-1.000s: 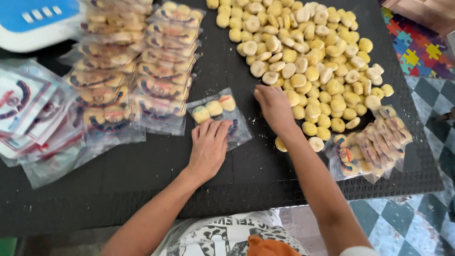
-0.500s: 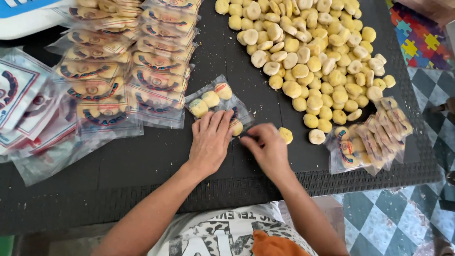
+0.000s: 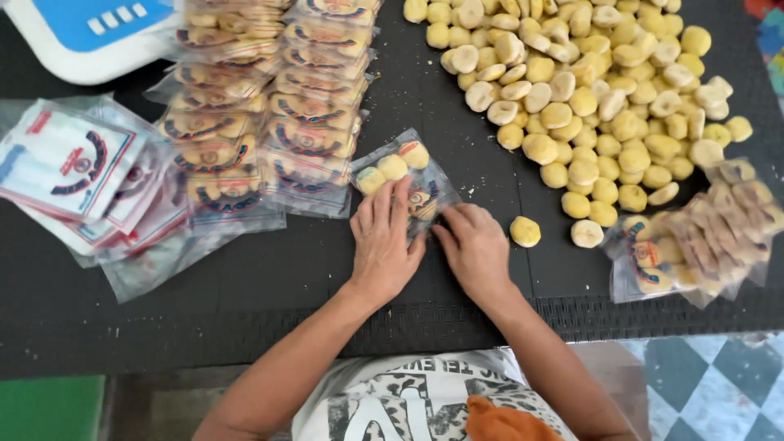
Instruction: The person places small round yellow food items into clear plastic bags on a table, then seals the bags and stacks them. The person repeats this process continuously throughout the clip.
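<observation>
A small clear plastic bag [image 3: 404, 167] with three yellow round cookies in its far end lies on the black mat [image 3: 269, 278]. My left hand [image 3: 384, 241] lies flat on the bag's near end, holding it down. My right hand [image 3: 474, 245] pinches the bag's open edge, fingertips at the mouth where another cookie shows under the plastic. A single loose cookie [image 3: 525, 231] lies just right of my right hand.
A large heap of loose yellow cookies [image 3: 588, 90] fills the far right. Filled bags lie stacked at far centre [image 3: 269, 106] and at the right edge [image 3: 702, 237]. Empty printed bags [image 3: 73, 171] lie left. A white and blue device [image 3: 90, 33] sits far left.
My right hand came back from the cookie heap to the bag's mouth and pushed a cookie in. The left hand stayed on the bag.
</observation>
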